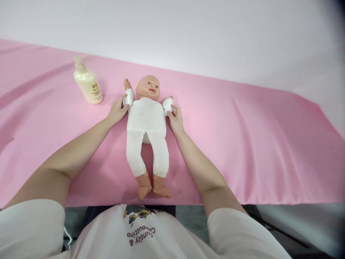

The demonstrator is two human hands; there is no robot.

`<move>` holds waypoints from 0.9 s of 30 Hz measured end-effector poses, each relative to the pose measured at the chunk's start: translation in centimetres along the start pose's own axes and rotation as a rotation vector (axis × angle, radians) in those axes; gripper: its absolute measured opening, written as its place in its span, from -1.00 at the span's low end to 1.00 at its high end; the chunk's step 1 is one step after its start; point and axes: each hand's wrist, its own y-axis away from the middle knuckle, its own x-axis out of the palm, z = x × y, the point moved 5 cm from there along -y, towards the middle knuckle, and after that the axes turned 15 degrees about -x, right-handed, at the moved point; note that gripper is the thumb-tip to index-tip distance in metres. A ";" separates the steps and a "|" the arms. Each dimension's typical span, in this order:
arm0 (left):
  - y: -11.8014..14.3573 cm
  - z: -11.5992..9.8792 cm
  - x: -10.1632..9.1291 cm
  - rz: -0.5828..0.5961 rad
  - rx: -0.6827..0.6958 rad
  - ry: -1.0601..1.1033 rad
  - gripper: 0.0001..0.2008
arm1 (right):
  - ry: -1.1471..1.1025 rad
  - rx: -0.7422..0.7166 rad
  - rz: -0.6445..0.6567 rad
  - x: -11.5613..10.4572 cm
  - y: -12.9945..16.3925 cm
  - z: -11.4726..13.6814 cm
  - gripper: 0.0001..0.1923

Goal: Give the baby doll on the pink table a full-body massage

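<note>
A doll (147,115) is lying face-up on pink cloth (215,151).
A bottle (86,85) is standing at left, its label (95,90) bearing print too small to read; the left hand (118,109) is grasping one doll arm (129,96); the shirt (140,233) below is reading "Sunday & Cappuccino," upside down; the right hand (176,120) is pinching the other arm (167,103).

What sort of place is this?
Probably a baby-care practice or demo setup, though I can't be sure: a baby doll lies on a pink cloth, with a pump bottle nearby.
</note>
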 end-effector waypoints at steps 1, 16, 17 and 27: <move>-0.1 0.1 0.0 0.014 0.000 0.075 -0.39 | -0.025 -0.004 -0.026 -0.1 0.0 0.1 -0.54; 0.8 -2.3 0.3 0.085 -0.025 0.439 -0.71 | -0.080 0.161 -0.086 -0.4 -0.5 0.8 -0.74; 0.9 -2.3 0.3 0.077 -0.032 0.422 -0.70 | -0.071 0.163 -0.066 -0.5 -0.5 0.9 -0.74; 0.6 -2.0 0.4 0.102 -0.055 0.456 -0.74 | -0.104 0.122 -0.030 0.4 -0.6 1.3 -0.77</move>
